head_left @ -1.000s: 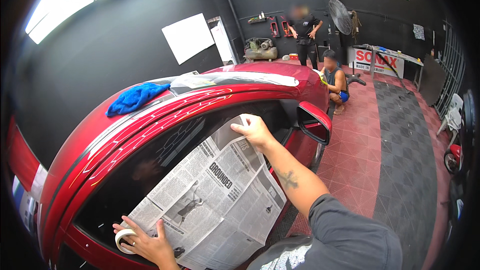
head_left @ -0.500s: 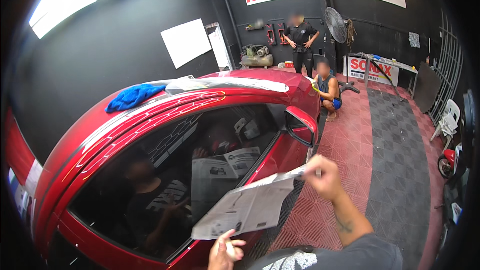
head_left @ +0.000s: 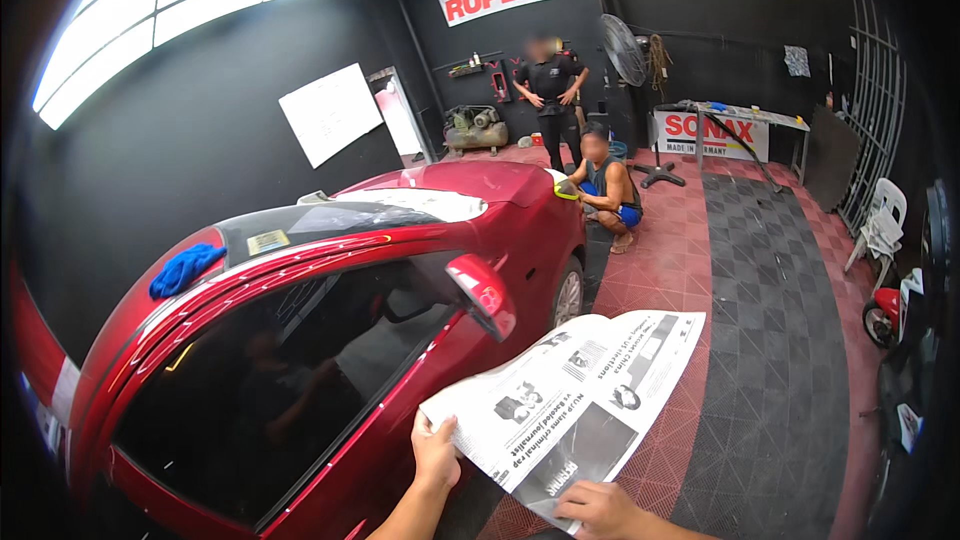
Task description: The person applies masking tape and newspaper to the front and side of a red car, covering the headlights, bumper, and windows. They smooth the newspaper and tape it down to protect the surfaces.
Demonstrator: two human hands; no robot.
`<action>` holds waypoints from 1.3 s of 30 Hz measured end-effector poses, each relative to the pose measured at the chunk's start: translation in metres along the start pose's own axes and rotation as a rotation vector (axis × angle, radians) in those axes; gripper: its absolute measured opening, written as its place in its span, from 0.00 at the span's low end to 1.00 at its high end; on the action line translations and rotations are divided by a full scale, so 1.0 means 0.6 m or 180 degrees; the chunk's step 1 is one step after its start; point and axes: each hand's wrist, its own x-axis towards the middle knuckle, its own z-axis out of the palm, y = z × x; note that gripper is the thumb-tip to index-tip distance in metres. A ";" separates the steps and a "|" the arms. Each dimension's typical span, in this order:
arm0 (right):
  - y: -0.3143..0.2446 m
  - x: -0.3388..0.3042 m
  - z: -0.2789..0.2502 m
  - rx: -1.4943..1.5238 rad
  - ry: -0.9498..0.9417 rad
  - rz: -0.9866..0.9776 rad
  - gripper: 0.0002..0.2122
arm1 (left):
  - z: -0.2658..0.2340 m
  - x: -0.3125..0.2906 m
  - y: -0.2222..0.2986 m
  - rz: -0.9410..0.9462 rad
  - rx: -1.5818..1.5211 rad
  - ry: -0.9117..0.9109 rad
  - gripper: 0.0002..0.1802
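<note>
An opened newspaper sheet [head_left: 540,380] with black print and photos spreads out in front of me, beside the red car's door. My left hand [head_left: 437,448] pinches its left edge, thumb on top. The near right edge is gripped by my right hand [head_left: 597,508], fingers curled over the paper. To the left stands the red car [head_left: 540,250] with a dark side window [head_left: 290,390]. Its side mirror [head_left: 482,295] juts out just beyond the paper. A blue cloth [head_left: 187,270] lies bunched on the car's roof.
A person [head_left: 610,190] crouches by the car's front corner, hands near the headlight. Another person [head_left: 550,90] stands behind, hands on hips. A standing fan [head_left: 625,50], a work table [head_left: 735,115] and a white chair [head_left: 882,225] are farther off. Red and grey tiles [head_left: 770,340] cover the floor.
The newspaper has swung away from the window to the right and now faces up, opened wider. My right hand has come down to its near edge; my left hand now grips the left edge.
</note>
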 end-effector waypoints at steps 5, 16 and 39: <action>0.048 -0.014 -0.015 0.0067 -0.1369 0.0591 0.26 | 0.152 -0.028 0.013 0.2283 0.2972 -0.0995 0.12; 0.040 0.052 -0.180 -0.0658 -0.0024 -0.0836 0.11 | 0.072 -0.142 -0.182 0.2379 0.3803 -0.4083 0.20; -0.030 0.397 -0.114 -0.2545 -0.0549 -0.1979 0.04 | -0.313 -0.237 -0.149 0.0974 0.3490 -0.0596 0.11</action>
